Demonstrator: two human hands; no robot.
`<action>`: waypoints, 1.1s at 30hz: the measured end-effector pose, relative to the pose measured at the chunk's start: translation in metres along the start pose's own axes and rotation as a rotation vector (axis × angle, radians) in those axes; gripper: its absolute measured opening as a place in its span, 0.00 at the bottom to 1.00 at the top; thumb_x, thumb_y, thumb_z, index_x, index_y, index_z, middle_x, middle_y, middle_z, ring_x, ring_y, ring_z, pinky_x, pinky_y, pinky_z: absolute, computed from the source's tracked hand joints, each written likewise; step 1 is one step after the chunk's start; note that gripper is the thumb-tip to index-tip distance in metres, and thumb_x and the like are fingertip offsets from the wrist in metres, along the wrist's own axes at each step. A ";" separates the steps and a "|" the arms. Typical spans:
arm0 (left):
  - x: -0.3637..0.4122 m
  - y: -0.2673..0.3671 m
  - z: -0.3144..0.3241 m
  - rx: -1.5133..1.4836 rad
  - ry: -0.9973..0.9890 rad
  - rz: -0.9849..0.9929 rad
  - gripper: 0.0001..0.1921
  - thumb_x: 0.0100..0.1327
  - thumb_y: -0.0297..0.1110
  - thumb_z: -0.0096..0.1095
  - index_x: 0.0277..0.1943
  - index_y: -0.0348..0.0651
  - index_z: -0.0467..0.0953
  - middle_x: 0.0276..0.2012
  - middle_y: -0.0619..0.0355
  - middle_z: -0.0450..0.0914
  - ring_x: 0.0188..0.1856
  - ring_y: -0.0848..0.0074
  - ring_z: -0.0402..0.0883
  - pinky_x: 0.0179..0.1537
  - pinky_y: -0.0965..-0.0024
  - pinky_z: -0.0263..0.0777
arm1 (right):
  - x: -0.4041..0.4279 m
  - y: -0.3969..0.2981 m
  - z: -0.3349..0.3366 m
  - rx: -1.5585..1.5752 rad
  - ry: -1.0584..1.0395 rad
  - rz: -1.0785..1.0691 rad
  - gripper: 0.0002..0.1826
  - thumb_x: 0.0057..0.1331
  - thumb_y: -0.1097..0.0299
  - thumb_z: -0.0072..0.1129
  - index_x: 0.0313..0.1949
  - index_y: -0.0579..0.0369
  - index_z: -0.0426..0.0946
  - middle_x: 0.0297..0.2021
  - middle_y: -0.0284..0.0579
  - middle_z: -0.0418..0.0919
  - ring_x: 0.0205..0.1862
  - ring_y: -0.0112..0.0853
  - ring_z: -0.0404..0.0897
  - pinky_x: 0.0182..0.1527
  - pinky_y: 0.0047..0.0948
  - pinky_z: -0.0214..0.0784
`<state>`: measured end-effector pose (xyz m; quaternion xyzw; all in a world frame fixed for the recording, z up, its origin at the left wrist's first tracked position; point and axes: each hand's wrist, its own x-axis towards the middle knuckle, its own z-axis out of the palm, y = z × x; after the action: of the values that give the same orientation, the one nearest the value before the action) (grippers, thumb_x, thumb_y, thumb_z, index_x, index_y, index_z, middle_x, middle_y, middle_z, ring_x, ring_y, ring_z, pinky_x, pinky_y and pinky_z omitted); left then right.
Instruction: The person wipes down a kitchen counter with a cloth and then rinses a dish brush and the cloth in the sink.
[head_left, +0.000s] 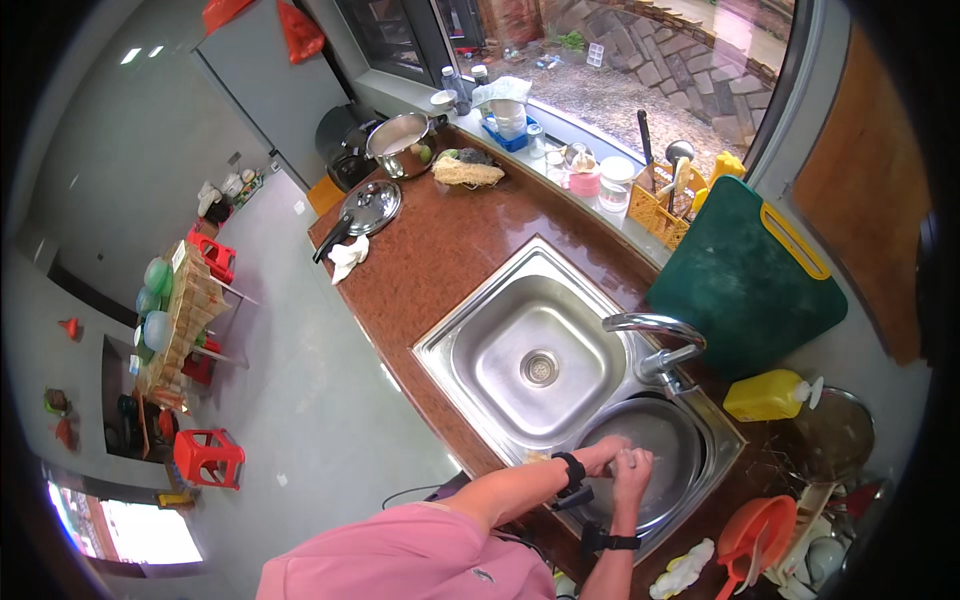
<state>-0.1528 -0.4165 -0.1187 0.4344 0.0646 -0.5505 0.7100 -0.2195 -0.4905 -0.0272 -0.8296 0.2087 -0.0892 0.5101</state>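
Note:
A dark round pan (671, 442) rests in the right basin of the steel double sink, its black handle pointing towards my body. Both of my hands meet over the inside of this pan. My left hand (602, 454) is at the left, its fingers bunched against the other hand. Close beside it, my right hand (632, 471) has curled fingers. Whether either holds something small between them cannot be made out. Each wrist wears a black band. The curved chrome faucet (652, 324) stands beyond the pan, over the edge of the left basin (525, 300).
A green cutting board (739, 292) leans by the window, with a yellow pump bottle (765, 395) below it. An orange strainer (757, 525) and white cloth (682, 570) lie at lower right. A steel pot (401, 154), glass lid (373, 208) and loofah (466, 172) occupy the far counter.

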 end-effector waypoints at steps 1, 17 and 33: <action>-0.004 0.012 0.019 0.010 0.059 -0.126 0.13 0.69 0.50 0.52 0.45 0.55 0.78 0.46 0.65 0.78 0.49 0.72 0.75 0.47 0.47 0.69 | -0.003 -0.008 -0.007 -0.025 0.047 -0.028 0.13 0.59 0.68 0.59 0.26 0.66 0.70 0.32 0.55 0.72 0.35 0.47 0.72 0.41 0.40 0.64; -0.031 0.023 0.049 0.118 0.053 -0.183 0.11 0.68 0.46 0.51 0.37 0.51 0.77 0.28 0.63 0.78 0.31 0.76 0.77 0.27 0.63 0.68 | 0.012 -0.024 -0.023 -0.085 0.171 0.009 0.16 0.61 0.66 0.54 0.21 0.68 0.71 0.23 0.61 0.72 0.28 0.55 0.71 0.33 0.48 0.62; -0.003 -0.027 0.014 1.980 -0.010 0.424 0.29 0.59 0.30 0.55 0.64 0.36 0.63 0.66 0.41 0.61 0.68 0.47 0.60 0.61 0.50 0.67 | -0.040 0.110 -0.005 -0.966 -0.244 0.248 0.31 0.61 0.65 0.54 0.66 0.44 0.64 0.69 0.52 0.55 0.70 0.55 0.55 0.69 0.56 0.47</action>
<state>-0.1823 -0.4242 -0.1234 0.8281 -0.5025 -0.2207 0.1138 -0.2852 -0.5205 -0.1200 -0.9440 0.2618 0.1761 0.0962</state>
